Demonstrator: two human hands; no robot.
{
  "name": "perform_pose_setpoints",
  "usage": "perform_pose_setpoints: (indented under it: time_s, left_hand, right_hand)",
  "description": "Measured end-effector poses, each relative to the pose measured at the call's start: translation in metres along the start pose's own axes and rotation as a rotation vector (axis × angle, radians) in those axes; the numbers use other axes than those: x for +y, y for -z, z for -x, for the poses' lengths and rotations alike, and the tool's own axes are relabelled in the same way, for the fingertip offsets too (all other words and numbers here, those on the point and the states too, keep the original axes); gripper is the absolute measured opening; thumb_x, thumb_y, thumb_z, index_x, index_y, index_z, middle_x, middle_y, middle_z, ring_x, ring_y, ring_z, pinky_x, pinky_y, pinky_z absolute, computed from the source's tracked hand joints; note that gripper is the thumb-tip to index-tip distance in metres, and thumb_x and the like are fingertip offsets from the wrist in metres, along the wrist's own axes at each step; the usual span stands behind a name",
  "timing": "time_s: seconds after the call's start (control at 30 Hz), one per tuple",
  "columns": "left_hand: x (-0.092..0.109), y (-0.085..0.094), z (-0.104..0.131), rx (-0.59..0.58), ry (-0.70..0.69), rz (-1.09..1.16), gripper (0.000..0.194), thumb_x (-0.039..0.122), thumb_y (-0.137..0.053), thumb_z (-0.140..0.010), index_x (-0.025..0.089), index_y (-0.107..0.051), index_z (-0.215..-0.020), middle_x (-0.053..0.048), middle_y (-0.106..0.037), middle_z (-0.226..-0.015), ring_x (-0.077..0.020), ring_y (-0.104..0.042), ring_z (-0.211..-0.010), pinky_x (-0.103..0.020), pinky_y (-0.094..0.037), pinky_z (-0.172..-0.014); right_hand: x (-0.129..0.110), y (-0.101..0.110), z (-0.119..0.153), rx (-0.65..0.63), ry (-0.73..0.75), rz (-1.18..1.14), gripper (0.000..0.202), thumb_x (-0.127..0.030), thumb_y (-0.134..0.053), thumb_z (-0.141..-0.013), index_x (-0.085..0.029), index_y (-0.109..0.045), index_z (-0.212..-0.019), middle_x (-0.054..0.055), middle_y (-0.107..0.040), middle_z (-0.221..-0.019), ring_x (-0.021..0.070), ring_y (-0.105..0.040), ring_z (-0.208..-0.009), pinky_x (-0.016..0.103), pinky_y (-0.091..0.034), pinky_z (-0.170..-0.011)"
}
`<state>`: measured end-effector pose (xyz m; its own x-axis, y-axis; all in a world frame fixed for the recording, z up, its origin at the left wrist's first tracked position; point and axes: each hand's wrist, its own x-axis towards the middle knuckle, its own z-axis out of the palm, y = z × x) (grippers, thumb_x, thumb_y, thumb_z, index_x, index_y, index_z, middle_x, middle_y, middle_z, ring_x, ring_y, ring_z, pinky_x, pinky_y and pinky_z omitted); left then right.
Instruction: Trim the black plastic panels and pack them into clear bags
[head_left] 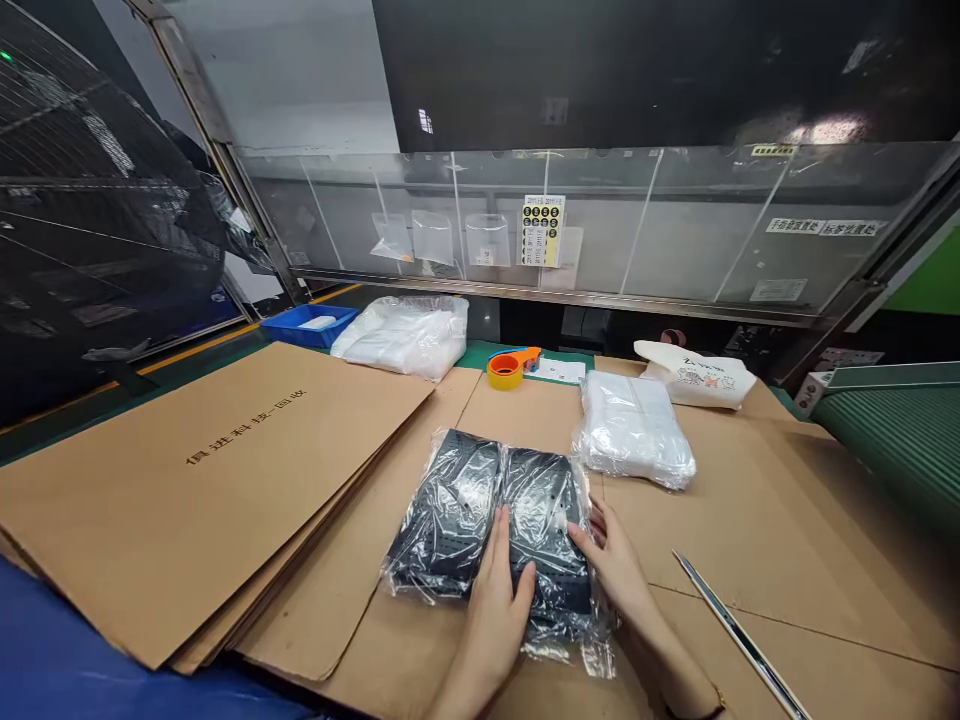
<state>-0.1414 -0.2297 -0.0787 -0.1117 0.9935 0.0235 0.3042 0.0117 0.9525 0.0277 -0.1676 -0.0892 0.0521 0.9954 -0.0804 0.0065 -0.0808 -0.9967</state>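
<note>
The cardboard-covered worktop [780,520] extends across the foreground. Along its rear stands a transparent partitioned rack [600,190]. A stack of flattened cardboard sheets [217,500] lies at left, the top sheet printed with dark characters. A green ribbed conveyor belt [900,430] runs at far right. Two black perforated panels [454,515] lie flat, side by side, at the centre front of the worktop, covered in clear film; whether they share one bag cannot be determined. A clear plastic-wrapped bundle [405,335] sits at the rear left; a pack of clear bags [634,430] lies behind and right of the panels. The left hand [499,600] rests on the film near the gap between the panels, thumb apart from the fingers. The right hand [619,565] touches the right-hand panel's outer edge, thumb on top; its grip cannot be confirmed. A narrow metal strip [739,630] lies right of that hand. A printed white pouch [697,378], blue tray [274,328] and yellow tape roll [505,377] occupy the rear.
</note>
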Motion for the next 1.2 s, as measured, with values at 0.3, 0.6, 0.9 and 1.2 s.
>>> perform_pose_setpoints:
  time_s: [0.3,0.6,0.9,1.2]
  left_hand:
    - [0.002,-0.005,-0.006,0.03,0.093,0.189,0.077,0.047,-0.061,-0.079,0.01,-0.04,-0.143,-0.018,-0.036,-0.152,-0.0297,-0.029,-0.144,-0.043,-0.017,-0.12]
    - [0.015,-0.008,-0.005,0.06,0.036,0.367,0.086,0.048,-0.067,-0.08,0.019,-0.025,-0.149,-0.015,-0.026,-0.157,-0.0294,-0.025,-0.145,-0.042,-0.02,-0.119]
    - [0.049,-0.013,0.005,0.003,-0.152,0.51,0.103,0.058,-0.08,-0.064,0.02,-0.033,-0.147,-0.016,-0.044,-0.146,-0.0343,-0.041,-0.135,-0.043,-0.033,-0.114]
    - [0.061,-0.009,-0.002,-0.019,-0.189,0.567,0.106,0.054,-0.086,-0.056,0.02,-0.038,-0.145,-0.015,-0.046,-0.144,-0.0364,-0.043,-0.133,-0.046,-0.031,-0.114]
  right_hand:
    - [-0.034,-0.008,-0.011,-0.278,-0.25,-0.272,0.06,-0.044,-0.084,-0.061,-0.014,-0.062,-0.107,0.013,-0.069,-0.107,0.0312,-0.067,-0.098,0.041,-0.054,-0.087]
    - [-0.036,0.013,0.012,-0.312,-0.203,-0.331,0.064,-0.045,-0.082,-0.066,-0.018,-0.057,-0.118,0.011,-0.066,-0.117,0.0294,-0.063,-0.107,0.042,-0.05,-0.097]
    - [-0.037,0.023,0.046,-0.19,0.388,0.054,0.081,-0.068,-0.07,-0.073,-0.02,-0.049,-0.134,0.014,-0.063,-0.116,0.0316,-0.062,-0.108,0.047,-0.052,-0.094]
    - [-0.039,0.023,0.041,-0.249,0.427,-0.002,0.071,-0.056,-0.074,-0.077,-0.022,-0.049,-0.135,0.014,-0.061,-0.124,0.0292,-0.062,-0.11,0.043,-0.053,-0.094]
